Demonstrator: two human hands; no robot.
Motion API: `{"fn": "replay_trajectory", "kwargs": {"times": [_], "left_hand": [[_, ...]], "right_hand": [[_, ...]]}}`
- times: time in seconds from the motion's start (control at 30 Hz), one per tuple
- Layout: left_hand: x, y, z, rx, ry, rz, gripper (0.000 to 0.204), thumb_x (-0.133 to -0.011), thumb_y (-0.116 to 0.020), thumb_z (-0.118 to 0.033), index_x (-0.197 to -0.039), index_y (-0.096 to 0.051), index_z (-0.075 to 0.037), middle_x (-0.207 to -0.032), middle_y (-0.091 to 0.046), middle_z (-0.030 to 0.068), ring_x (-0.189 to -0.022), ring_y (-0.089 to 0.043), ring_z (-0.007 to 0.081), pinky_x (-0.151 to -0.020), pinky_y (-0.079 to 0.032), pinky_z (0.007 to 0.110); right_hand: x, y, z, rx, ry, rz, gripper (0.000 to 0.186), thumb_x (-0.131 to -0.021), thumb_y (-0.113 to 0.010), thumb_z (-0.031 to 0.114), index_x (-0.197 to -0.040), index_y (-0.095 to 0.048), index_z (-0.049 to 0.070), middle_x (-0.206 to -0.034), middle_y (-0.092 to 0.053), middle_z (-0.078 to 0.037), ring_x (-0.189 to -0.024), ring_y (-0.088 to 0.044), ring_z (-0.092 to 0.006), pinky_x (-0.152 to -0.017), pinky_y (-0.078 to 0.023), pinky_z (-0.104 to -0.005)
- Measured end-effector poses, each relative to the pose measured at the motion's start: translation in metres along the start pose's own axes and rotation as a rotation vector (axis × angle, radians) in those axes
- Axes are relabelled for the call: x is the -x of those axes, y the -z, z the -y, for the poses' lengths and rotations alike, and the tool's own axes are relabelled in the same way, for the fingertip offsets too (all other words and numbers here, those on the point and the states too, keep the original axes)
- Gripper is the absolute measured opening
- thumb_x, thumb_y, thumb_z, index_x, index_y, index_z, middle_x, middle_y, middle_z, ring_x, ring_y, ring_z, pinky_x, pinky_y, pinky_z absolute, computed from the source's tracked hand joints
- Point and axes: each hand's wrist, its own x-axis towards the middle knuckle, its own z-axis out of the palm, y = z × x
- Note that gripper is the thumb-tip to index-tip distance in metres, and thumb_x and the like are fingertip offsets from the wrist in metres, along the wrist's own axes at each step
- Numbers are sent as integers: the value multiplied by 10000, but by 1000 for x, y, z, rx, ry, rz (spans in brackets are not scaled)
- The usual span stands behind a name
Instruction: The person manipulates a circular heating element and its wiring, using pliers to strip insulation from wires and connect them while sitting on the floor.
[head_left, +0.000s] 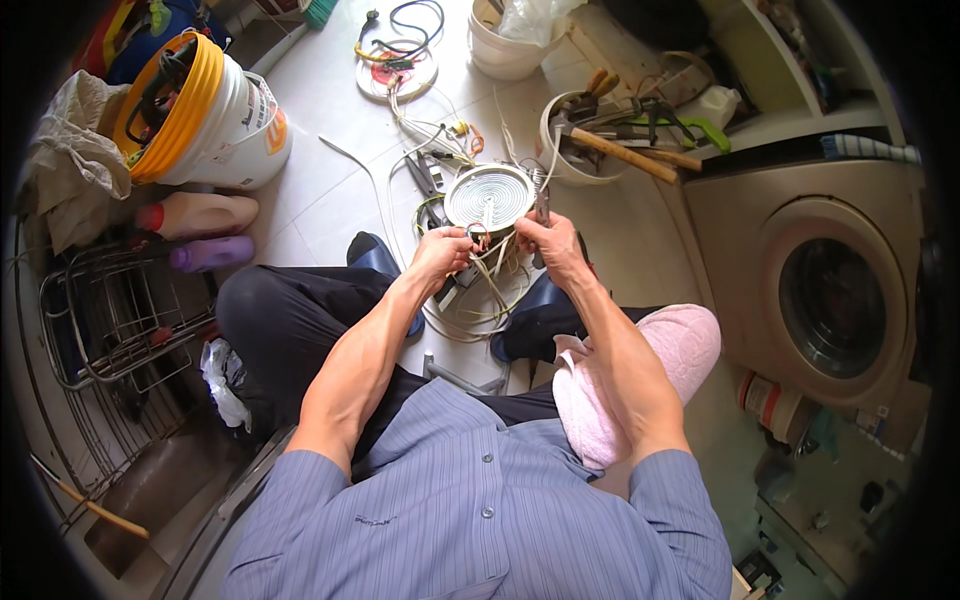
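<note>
Between my knees rests a white round disc with concentric rings [490, 198], with loose wires around its lower edge. My left hand [445, 252] is closed at its lower left, fingertips pinching a thin copper-coloured wire [479, 236]. On the disc's right side, my right hand [553, 242] is closed round a dark metal tool [542, 203], seemingly pliers, standing nearly upright; the fingers hide part of it. Pale cables [490, 300] loop below the hands. Black-handled hand tools [425, 178] lie just left of the disc.
Beyond the disc is a reel with cable [397, 75]. A tool bucket [556, 150] with a hammer [620, 152] stands right of it, near a washing machine [830, 290]. At left are a yellow-rimmed bucket [235, 130], bottles [212, 253] and a wire rack [120, 330]. A pink towel [620, 400] covers my right thigh.
</note>
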Motion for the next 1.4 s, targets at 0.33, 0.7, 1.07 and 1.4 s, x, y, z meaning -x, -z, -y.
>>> {"fn": "replay_trajectory", "kwargs": {"times": [0.33, 0.7, 1.07, 1.4], "left_hand": [[-3, -9, -3, 41, -7, 94, 119, -938, -598, -53, -1022, -632, 25, -911, -694, 121, -744, -671, 175, -651, -551, 273], [-3, -1, 6, 142, 21, 407, 560, -821, -604, 124, -1356, -508, -12, -1213, -653, 70, -1034, -650, 181, -877, -540, 312], [10, -18, 8, -104, 5, 423, 507, -796, -670, 64, -1285, -582, -33, -1074, -669, 2, -907, -608, 78, -732, -459, 214], [16, -29, 28, -596, -106, 431, 161, -909, -611, -161, -1044, -661, -88, -873, -644, -15, -777, -583, 93, -669, -466, 264]], "right_hand": [[54, -29, 38, 124, 62, 296, 199, -983, -613, 223, -1029, -670, 38, -912, -708, -13, -812, -610, -80, -701, -498, -247], [94, -47, 11, 470, 186, 232, 129, -973, -626, 163, -948, -660, 41, -838, -685, 1, -703, -575, -74, -654, -482, -245], [63, -2, 56, -54, 322, -123, 165, -1002, -602, 178, -935, -621, 28, -818, -699, -69, -717, -639, -125, -627, -503, -248], [38, 18, 54, -134, 336, -355, 152, -1006, -587, 163, -961, -604, 19, -852, -690, -92, -775, -700, -199, -674, -572, -306]]}}
